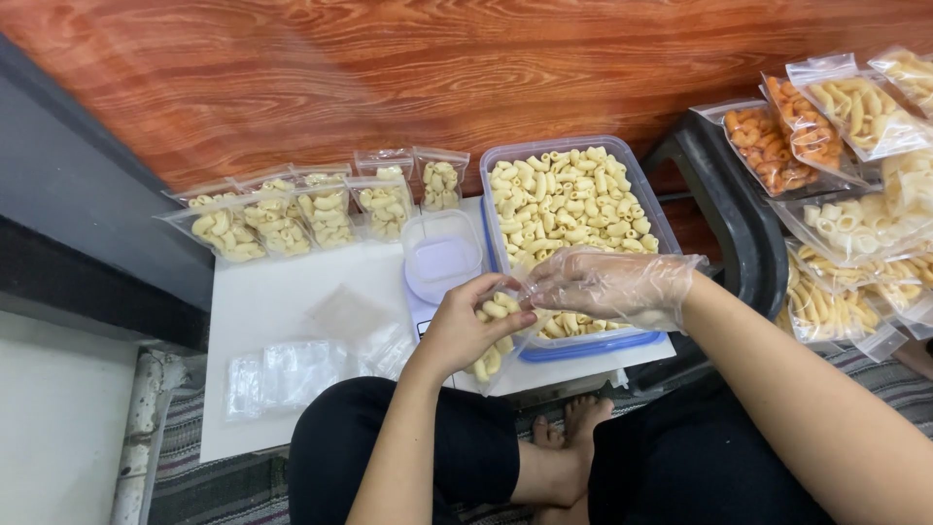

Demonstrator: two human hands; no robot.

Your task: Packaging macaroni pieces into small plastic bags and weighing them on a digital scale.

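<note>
— What are the hands doing?
— The left hand (466, 326) grips a small clear bag (494, 335) of macaroni at the near edge; the gloved right hand (607, 287) pinches its mouth.
— And the containers?
— A clear tub (569, 199) of macaroni lies just beyond; filled bags (316, 214) line the far left, empty bags (292, 369) near left.

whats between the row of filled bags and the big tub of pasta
In the head view, a small clear empty container stands on the white board between the filled bags and the pasta tub.
</note>
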